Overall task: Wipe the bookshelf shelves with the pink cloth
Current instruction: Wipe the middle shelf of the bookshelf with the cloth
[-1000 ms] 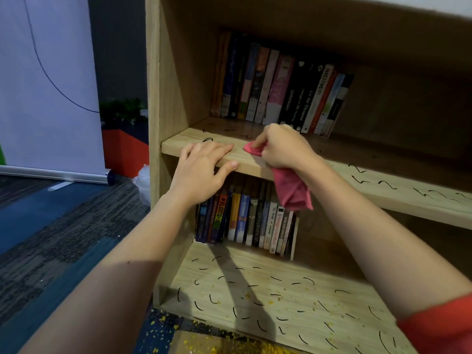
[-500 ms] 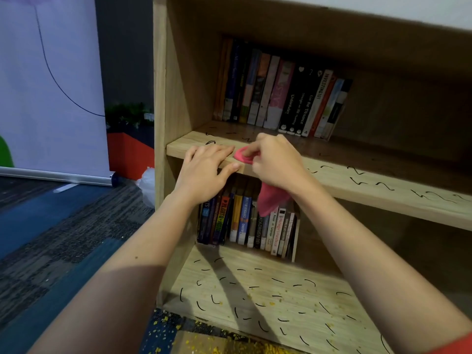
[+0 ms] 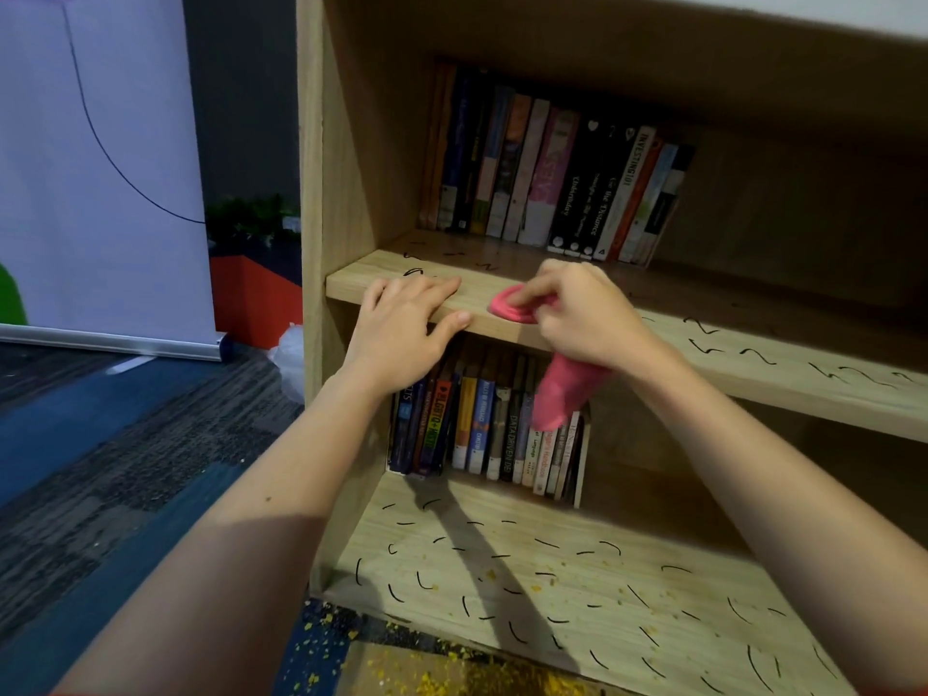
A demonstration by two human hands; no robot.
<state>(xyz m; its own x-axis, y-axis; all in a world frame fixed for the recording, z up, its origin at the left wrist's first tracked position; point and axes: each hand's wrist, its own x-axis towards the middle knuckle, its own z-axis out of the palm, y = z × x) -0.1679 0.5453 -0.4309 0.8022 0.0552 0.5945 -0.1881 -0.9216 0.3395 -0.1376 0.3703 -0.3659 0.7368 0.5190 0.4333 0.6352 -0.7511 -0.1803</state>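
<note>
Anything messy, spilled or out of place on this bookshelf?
Yes. Black squiggle marks cover the upper shelf and the bottom shelf, and yellow crumbs lie scattered on the bottom shelf and floor.

Two hands (image 3: 401, 334), one pink cloth (image 3: 562, 389), two shelves (image 3: 753, 374), two rows of books (image 3: 552, 183).

Both hands rest on the middle shelf (image 3: 753, 364) front edge, left hand (image 3: 401, 334) left of right hand (image 3: 582, 319); cloth (image 3: 562, 389) hangs below; books (image 3: 547, 178) stand behind.
</note>
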